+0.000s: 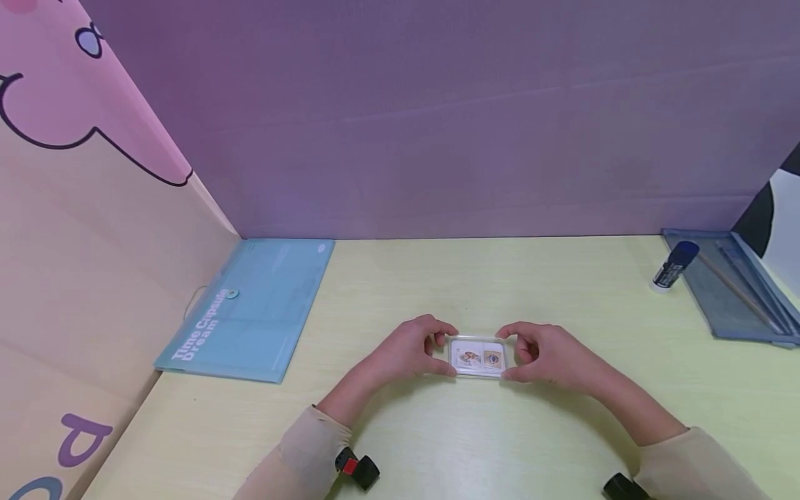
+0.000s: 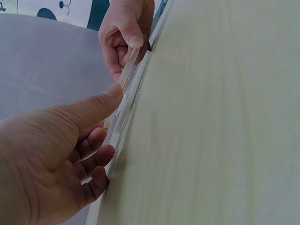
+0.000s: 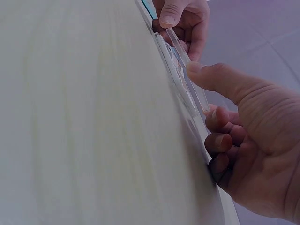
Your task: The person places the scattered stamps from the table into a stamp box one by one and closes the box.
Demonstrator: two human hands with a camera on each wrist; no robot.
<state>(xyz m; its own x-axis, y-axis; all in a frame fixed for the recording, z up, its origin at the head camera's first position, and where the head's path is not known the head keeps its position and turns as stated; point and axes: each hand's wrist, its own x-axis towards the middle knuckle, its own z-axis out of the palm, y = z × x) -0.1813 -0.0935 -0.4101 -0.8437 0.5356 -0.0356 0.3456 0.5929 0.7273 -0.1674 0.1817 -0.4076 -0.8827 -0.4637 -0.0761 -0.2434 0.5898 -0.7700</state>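
Observation:
A small rectangular clear plastic case with two little pictures inside it lies on the table in the head view. My left hand pinches the left end of its transparent lid between thumb and fingers. At the opposite end, my right hand pinches the same lid. Both wrist views show the lid tilted a little above a white-edged base that rests on the tabletop. Whether lid and base touch at any edge I cannot tell.
A light-blue button folder lies at the left by the wall. At the back right, a glue stick with a dark-blue cap stands beside a grey-blue mesh pouch. Purple panels border the table behind.

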